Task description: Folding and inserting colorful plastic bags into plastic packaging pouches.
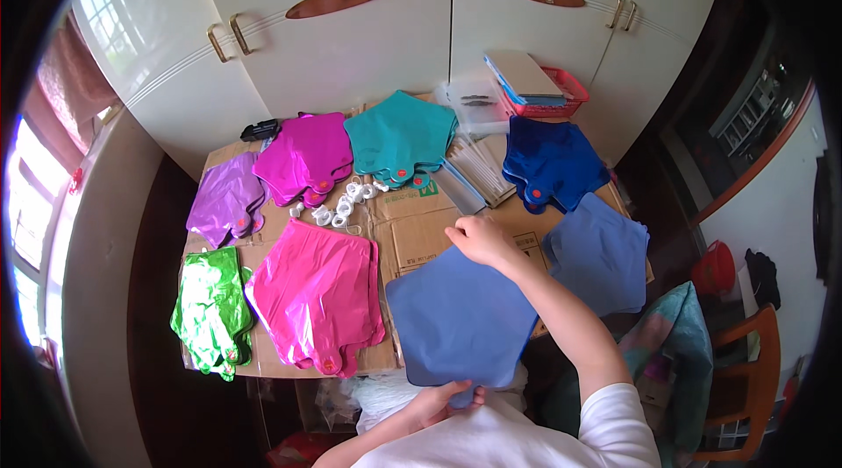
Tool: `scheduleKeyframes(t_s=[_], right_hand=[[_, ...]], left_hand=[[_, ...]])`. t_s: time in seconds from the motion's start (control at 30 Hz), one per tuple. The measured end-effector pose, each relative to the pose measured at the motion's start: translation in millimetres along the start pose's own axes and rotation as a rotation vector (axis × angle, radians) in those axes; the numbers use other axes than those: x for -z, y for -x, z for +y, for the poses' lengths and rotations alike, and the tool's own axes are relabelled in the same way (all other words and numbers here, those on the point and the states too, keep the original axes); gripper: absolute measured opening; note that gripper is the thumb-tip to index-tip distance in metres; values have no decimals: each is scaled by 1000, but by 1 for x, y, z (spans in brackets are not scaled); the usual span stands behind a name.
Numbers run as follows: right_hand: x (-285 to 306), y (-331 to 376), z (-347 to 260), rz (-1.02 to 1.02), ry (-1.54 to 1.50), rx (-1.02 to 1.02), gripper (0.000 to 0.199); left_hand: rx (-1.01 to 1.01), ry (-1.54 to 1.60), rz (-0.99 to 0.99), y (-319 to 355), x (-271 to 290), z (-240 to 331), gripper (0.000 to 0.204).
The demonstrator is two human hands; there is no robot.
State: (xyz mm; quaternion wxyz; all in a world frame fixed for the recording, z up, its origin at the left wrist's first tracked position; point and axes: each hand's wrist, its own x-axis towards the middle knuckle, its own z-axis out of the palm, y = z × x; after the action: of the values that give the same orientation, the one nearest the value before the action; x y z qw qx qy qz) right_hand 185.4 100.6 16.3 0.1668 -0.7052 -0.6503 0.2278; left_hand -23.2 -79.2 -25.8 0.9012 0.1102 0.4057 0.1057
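Note:
A flat, blue-grey star-shaped foil balloon (460, 319) lies before me at the table's front edge. The fingers of my left hand (443, 402) are closed around its short tail at the bottom. At its far top corner my right hand (481, 240) pinches the edge, the forearm crossing over its right side. To the right is a stack of similar blue-grey foil balloons (601, 253). On the left, nearest to the balloon I hold, a pile of pink foil balloons (316, 292) lies flat.
Flattened cardboard (412, 235) covers the table. Around it lie green (212, 306), lilac (226, 196), magenta (307, 152), teal (402, 135) and dark blue (554, 161) foil balloons. White ribbon rolls (342, 209), paper envelopes (481, 168) and a red basket (570, 95) sit among them.

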Motion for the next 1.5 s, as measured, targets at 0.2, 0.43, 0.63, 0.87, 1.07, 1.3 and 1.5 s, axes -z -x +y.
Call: scheduleKeyframes(t_s=[0.2, 0.43, 0.63, 0.87, 1.07, 1.3, 1.5], right_hand=[[6, -13, 6, -46, 243, 8, 30], [10, -19, 19, -95, 69, -7, 33], [16, -16, 19, -114, 66, -15, 31], [18, -18, 11, -188, -79, -127, 28], [5, -22, 20, -96, -58, -43, 30], [11, -16, 33, -222, -301, -1, 23], [17, -16, 28, -149, -341, 22, 15]], left_hand=[[90, 198, -175, -14, 24, -7, 31], [170, 280, -193, -19, 33, -10, 26], [144, 189, -127, -14, 23, -8, 29], [128, 160, -129, -13, 19, -7, 28], [124, 212, -120, -13, 17, -6, 27], [126, 241, -135, -17, 25, -9, 21], [50, 168, -73, -15, 13, -4, 20]])
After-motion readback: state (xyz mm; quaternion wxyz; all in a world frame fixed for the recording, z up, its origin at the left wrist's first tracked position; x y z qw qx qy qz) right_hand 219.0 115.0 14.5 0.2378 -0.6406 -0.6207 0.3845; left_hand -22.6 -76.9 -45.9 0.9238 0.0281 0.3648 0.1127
